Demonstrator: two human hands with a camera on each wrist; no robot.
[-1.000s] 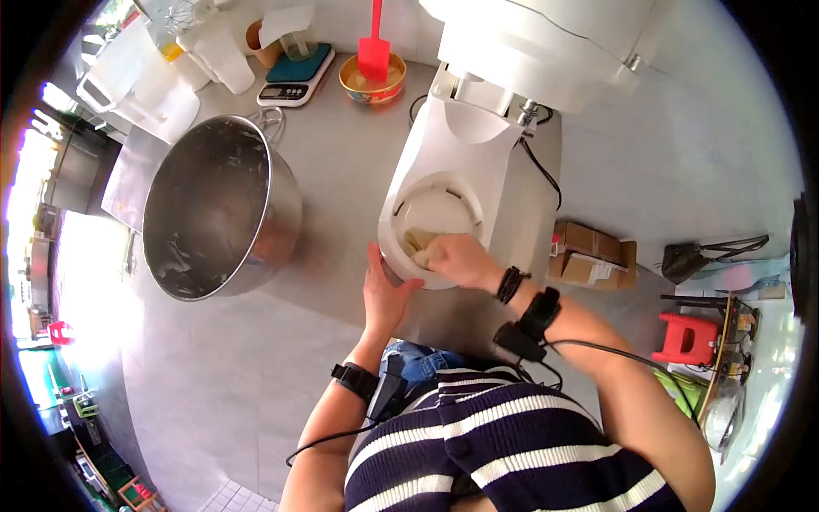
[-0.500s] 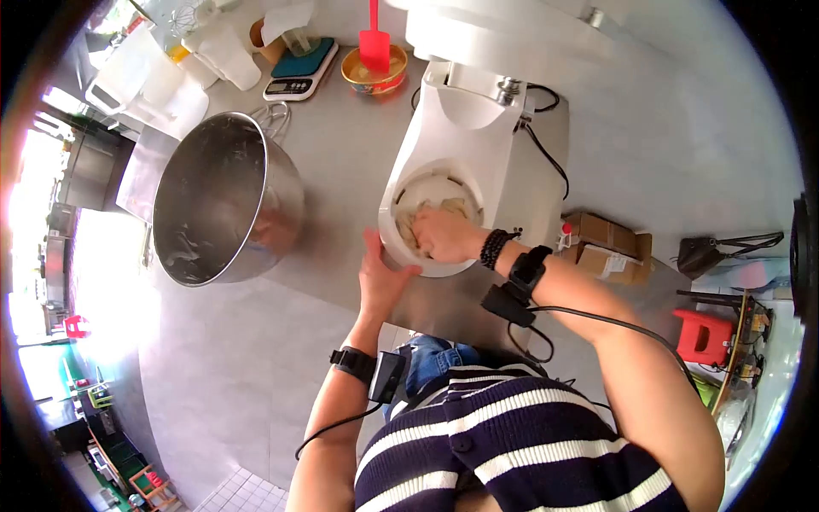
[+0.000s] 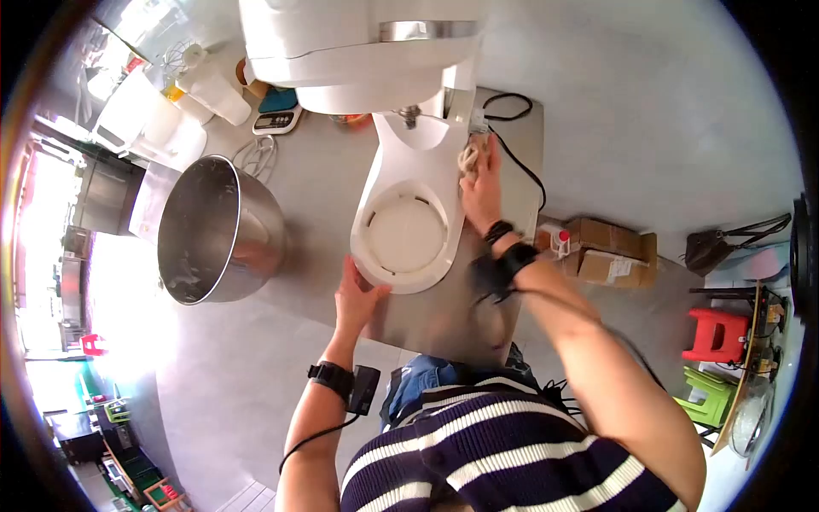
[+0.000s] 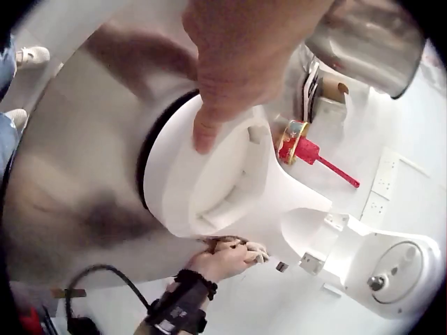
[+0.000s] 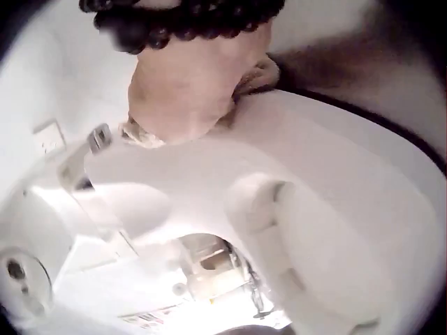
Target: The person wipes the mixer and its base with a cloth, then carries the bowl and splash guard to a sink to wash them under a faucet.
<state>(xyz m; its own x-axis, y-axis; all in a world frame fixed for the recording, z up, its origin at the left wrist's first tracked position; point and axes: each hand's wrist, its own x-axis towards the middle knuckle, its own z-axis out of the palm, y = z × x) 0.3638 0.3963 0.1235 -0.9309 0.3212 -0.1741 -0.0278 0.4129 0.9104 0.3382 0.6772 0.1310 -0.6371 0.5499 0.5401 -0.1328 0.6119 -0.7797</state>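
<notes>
A white stand mixer (image 3: 418, 171) stands on the counter with its head raised over its base. My left hand (image 3: 355, 303) rests at the front left edge of the base, thumb spread from fairly straight fingers. In the left wrist view its thumb (image 4: 204, 132) lies on the rim of the round bowl seat (image 4: 234, 178). Along the right side of the base, toward the back, my right hand (image 3: 483, 192) holds a bunched beige cloth (image 3: 467, 160) against the wall. The cloth (image 4: 257, 252) bulges out past the fingers in the left wrist view.
A large steel mixing bowl (image 3: 260, 230) stands on the counter to the left. Behind it are a kitchen scale (image 3: 277, 122) and white plastic jugs (image 3: 166, 119). A black cord (image 3: 525, 166) runs along the counter at the right. Cardboard boxes (image 3: 610, 243) lie beyond its right edge.
My right hand has moved with the cloth from inside the round seat to the outer right side of the base, farther back. My left hand stays at the front edge.
</notes>
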